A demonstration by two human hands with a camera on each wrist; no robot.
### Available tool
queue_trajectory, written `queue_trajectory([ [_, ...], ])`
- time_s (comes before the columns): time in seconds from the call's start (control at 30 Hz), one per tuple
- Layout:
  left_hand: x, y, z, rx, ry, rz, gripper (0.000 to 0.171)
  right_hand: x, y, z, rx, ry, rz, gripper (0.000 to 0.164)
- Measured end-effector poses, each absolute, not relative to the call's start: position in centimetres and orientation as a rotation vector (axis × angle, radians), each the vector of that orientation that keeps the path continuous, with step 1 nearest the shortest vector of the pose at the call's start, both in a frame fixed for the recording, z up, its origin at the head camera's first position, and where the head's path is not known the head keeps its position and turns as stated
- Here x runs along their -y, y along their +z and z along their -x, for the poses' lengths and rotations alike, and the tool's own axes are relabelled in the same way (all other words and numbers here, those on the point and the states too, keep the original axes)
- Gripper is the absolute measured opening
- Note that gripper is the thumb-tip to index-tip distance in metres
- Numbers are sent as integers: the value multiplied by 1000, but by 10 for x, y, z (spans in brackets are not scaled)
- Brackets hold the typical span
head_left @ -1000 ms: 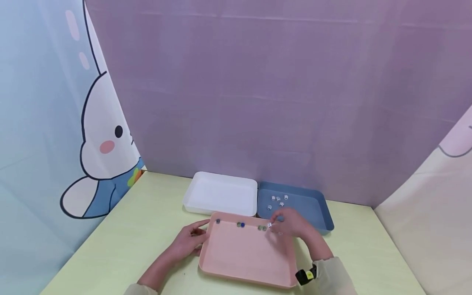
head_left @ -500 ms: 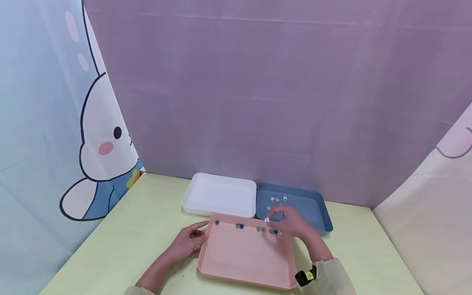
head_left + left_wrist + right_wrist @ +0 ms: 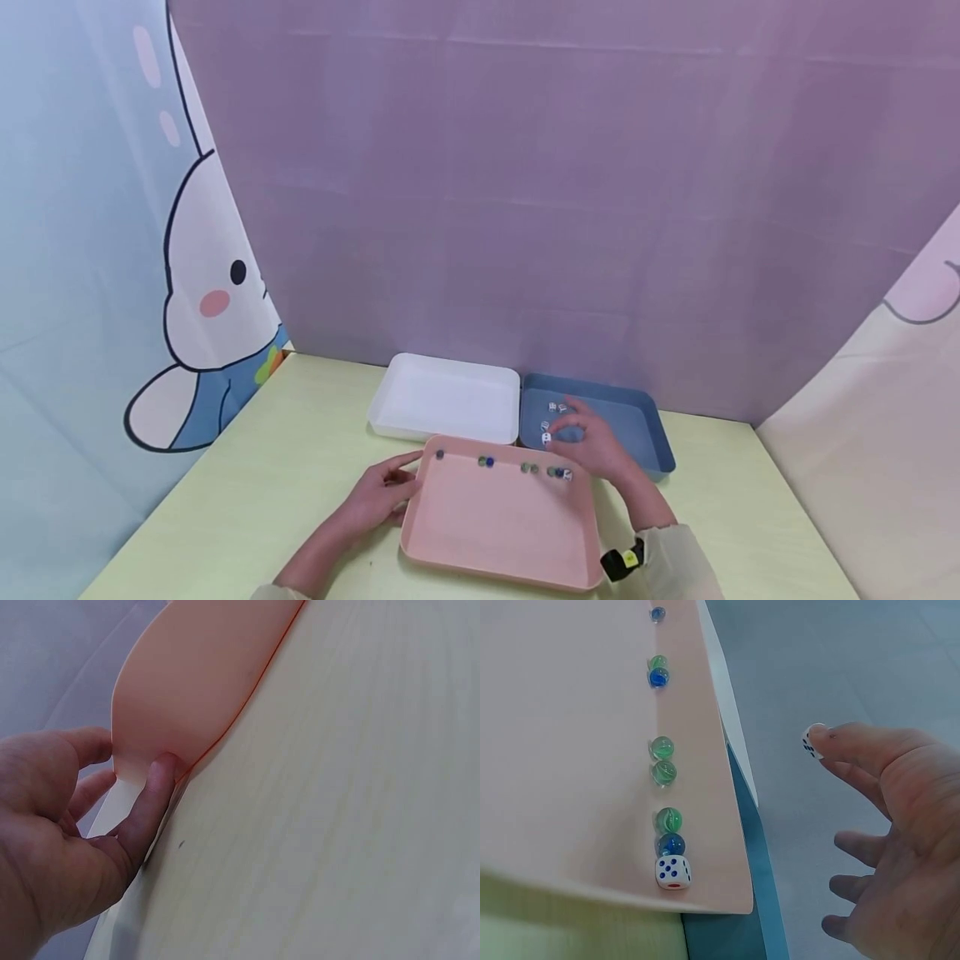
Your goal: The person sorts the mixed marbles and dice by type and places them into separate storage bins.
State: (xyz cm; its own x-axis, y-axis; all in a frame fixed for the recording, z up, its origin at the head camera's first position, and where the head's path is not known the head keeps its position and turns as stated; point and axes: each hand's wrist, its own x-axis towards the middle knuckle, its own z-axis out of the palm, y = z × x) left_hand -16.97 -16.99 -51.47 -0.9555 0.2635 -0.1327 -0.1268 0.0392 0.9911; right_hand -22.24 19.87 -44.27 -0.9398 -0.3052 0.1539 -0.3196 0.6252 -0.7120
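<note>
My right hand [image 3: 592, 446] pinches a white die [image 3: 810, 741] between thumb and index finger, above the near-left part of the blue tray [image 3: 630, 421]. Its other fingers are spread apart. Several more dice [image 3: 552, 407] lie in that tray, partly hidden by the hand. At the left, my left hand [image 3: 82, 817] grips a far corner of the pink tray [image 3: 502, 533], its thumb pressed on the outer wall. Along the pink tray's far wall sit several green marbles [image 3: 662, 747] and blue marbles [image 3: 658, 677], with one die [image 3: 673, 871] at the row's right end.
A white tray [image 3: 450, 398] stands behind the pink one, side by side with the blue tray. All three are on a pale yellow table [image 3: 315, 417]. A purple curtain [image 3: 480, 200] hangs behind the table, with printed cloth [image 3: 67, 333] at the left.
My right hand has picked a die up from the pink tray's far right and carried it over the blue tray. The left hand stays at the pink tray's corner.
</note>
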Motion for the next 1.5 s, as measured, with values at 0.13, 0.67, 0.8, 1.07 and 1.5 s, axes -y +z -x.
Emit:
queue_trajectory([
  [0.13,170,-516,170,-2056,1992,-136,54,-201,-443,225,2792,1287,-539,9],
  [0.67,168,-513,169,-2052,2002,-140,55,-210,-446,242,2763,1452,-407,18],
  [0.8,167,-515,169,-2042,2004,-138,54,-213,-448,247,2760,1468,-367,20],
  [1.07,163,-514,171,-2018,2007,-159,55,-221,-443,249,2743,1512,-261,21],
  [1.5,166,-512,168,-2038,1995,-145,54,-226,-445,266,2770,1456,-161,25],
])
